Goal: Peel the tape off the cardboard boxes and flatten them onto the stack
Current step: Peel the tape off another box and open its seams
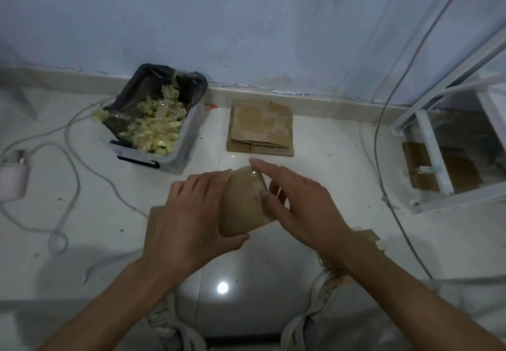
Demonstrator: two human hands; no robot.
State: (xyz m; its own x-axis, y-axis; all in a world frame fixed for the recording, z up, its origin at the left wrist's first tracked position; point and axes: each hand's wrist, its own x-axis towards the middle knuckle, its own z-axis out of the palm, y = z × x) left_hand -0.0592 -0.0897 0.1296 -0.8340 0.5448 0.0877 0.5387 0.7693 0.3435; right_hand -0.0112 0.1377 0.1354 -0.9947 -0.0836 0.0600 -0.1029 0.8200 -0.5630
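Both hands grip taped box point(242, 202): left hand point(191, 213) w/ thumb under, right hand point(298, 200) pinching edge; stack point(260, 129) well apart.

open white floor point(323, 159) runs from the flattened stack point(260, 127) toward the camera, a free lane for a hand. left of the stack, close by, the clear bin point(175, 156) heaped with tape scraps blocks that side. farther left, loose cables point(68, 164) snake across. right of the stack, well apart, a thin cord point(379, 142) hangs, then a white frame point(435, 159), possibly a shelf.
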